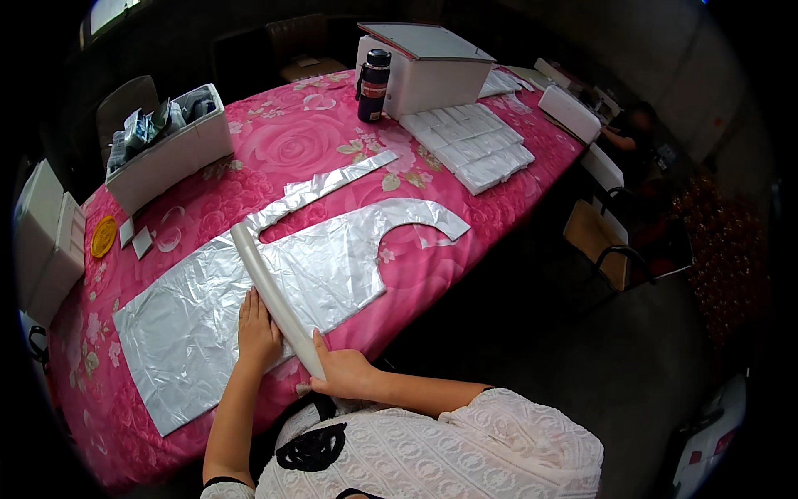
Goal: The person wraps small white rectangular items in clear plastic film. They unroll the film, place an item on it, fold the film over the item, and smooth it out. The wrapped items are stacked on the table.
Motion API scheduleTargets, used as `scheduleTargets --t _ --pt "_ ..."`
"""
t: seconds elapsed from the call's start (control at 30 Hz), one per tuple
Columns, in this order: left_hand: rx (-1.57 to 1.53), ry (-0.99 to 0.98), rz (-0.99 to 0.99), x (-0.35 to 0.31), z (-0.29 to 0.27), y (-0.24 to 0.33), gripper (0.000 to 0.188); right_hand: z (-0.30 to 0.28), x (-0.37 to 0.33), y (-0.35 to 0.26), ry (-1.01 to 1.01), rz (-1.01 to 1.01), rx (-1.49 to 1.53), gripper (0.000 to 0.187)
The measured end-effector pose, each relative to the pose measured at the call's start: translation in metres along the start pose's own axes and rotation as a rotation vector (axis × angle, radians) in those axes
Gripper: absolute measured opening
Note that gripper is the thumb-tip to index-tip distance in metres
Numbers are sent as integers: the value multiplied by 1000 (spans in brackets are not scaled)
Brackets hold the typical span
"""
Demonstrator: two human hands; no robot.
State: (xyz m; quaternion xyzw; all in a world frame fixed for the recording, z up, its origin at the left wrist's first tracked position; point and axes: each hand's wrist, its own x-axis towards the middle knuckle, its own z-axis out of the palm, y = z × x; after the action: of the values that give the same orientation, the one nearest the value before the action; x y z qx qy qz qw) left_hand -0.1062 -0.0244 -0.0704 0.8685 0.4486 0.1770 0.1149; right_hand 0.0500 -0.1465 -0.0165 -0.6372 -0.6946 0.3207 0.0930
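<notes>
A stack of silvery translucent plastic sheets [183, 333], cut like aprons with a rounded notch and two long straps, lies flat on the table. Across its middle runs a long whitish tube [281, 303], slanting from the far strap to the near edge. My right hand [345, 371] is closed round the tube's near end, its thumb along the top. My left hand [258, 328] rests on the plastic just left of the tube, fingers stretched out and pressed flat. The tube's near tip is partly hidden by my right hand.
A pink flowered cloth [291, 141] covers the table. Beyond the plastic stand a dark flask [373, 86], a white foam box [440, 79] and folded plastic packs [468, 143]. Another foam box [170, 162] holds packets; a yellow coil [103, 237] lies nearby. A person [628, 137] sits far right.
</notes>
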Motion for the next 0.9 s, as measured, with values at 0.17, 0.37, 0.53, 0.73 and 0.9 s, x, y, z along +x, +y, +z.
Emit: scheduleTargets --t 0.17,0.37,0.53,0.73,0.9 --pt "97 -5 39 -3 1 -4 57 0 3 -1 -59 -19 -47 93" --pt "80 43 49 -1 8 -9 61 -27 51 5 68 -147 -127 68" --pt "112 -14 19 -2 9 -13 60 -39 147 -3 86 -133 -8 53" --pt "129 -35 14 -3 5 -9 60 -43 255 1 129 62 546 46" --pt "81 -21 19 0 4 -5 60 -63 294 25 295 50 1597 23"
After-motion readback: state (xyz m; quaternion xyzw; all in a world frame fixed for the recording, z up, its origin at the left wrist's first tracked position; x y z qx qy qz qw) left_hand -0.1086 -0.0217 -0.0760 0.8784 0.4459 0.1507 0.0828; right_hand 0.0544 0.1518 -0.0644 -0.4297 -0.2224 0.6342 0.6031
